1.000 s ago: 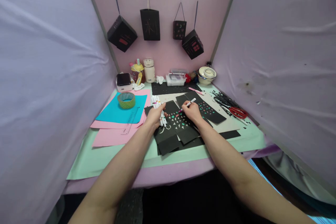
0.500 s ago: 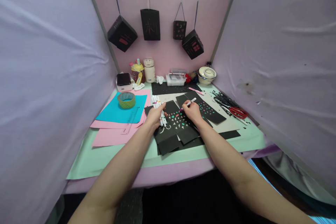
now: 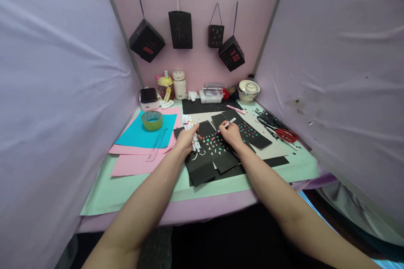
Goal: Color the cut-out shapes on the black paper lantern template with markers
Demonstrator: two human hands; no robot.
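Observation:
My left hand [image 3: 187,138] is closed round a bundle of white markers [image 3: 190,125], with several barrels sticking out above and below the fingers. It rests at the left part of a black paper sheet [image 3: 202,173] that has many small cut-outs, some showing green, pink or white. Between the fingers of my right hand [image 3: 231,133] is a single white marker [image 3: 230,122]. Its purple tip points down and left at the cut-outs. A second black strip with coloured cut-outs [image 3: 257,135] lies just right of that hand.
Blue paper [image 3: 129,134] on pink sheets carries a tape roll [image 3: 152,121] and a clear ruler [image 3: 156,146]. Red-handled scissors [image 3: 286,135] lie among black scraps at right. A bottle [image 3: 180,86], a clear box [image 3: 211,95] and a lidded bowl [image 3: 248,90] stand behind. Black paper lanterns [image 3: 181,29] hang above.
Hardly anything differs. Both hands keep their places and their markers; any shift of the right hand's marker tip is too slight to make out.

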